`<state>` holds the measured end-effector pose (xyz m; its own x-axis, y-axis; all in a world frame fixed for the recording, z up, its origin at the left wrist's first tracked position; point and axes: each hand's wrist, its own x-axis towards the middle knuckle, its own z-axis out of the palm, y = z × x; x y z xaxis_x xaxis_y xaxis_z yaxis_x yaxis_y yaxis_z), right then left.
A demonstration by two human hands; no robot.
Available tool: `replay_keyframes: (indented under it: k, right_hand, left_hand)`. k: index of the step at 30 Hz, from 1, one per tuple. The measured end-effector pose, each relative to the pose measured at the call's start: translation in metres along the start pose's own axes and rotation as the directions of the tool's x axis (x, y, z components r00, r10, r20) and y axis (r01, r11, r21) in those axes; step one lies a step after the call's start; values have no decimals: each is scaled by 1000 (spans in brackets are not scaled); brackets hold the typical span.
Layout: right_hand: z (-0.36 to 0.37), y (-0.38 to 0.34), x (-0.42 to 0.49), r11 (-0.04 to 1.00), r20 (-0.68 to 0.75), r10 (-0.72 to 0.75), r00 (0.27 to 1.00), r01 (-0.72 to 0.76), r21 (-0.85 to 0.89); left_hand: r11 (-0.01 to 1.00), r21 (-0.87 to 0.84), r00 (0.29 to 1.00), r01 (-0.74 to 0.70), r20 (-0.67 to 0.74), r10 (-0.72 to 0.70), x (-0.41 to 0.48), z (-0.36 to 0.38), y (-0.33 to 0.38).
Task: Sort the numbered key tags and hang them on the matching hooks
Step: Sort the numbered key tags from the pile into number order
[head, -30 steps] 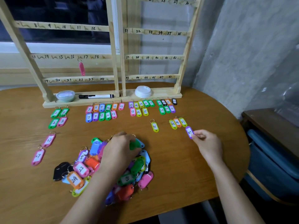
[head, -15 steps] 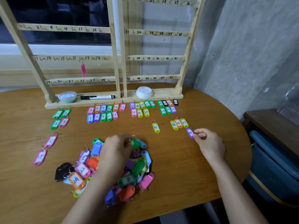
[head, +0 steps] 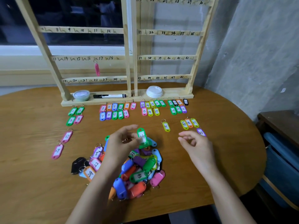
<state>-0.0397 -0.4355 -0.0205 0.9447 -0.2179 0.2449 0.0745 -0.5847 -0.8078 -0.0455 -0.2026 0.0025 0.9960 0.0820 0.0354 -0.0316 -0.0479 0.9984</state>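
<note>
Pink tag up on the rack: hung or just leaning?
Hung. The pink tag hangs by its ring from the rack's rail beside the 17 mark, well above the table.

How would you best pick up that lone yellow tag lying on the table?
Pinch the yellow tag across its long edges, from straight above: it lies flat with bare table on both sides. Its ring at the far end is thinner to catch.

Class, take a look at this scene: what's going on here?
A person is sorting numbered key tags on a wooden table. The left hand pinches a green tag above the mixed pile; the right hand hovers empty near a purple tag. Sorted tags lie in rows before the hook rack, where one pink tag hangs.
</note>
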Motion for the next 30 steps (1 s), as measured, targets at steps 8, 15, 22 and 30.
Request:
replay_keyframes:
  k: [8, 15, 22, 30]
  right_hand:
    - [25, -28, -25, 984, 129, -51, 990, 27, 178]
    - [36, -42, -30, 972, 185, -86, 979, 42, 230]
    - [43, -59, -28, 933, 209, -82, 975, 1, 361]
    - [47, -63, -13, 813, 167, 70, 983, -153, 562]
  left_hand:
    - [983, -181, 995, 28, -93, -45, -11, 1, 6]
    - [990, -144, 987, 10, -156, -32, -11, -1, 3]
    - [965, -242, 991, 97, -71, -117, -15, 2, 4]
    - [999, 46, 998, 5, -59, -2, -7, -2, 2]
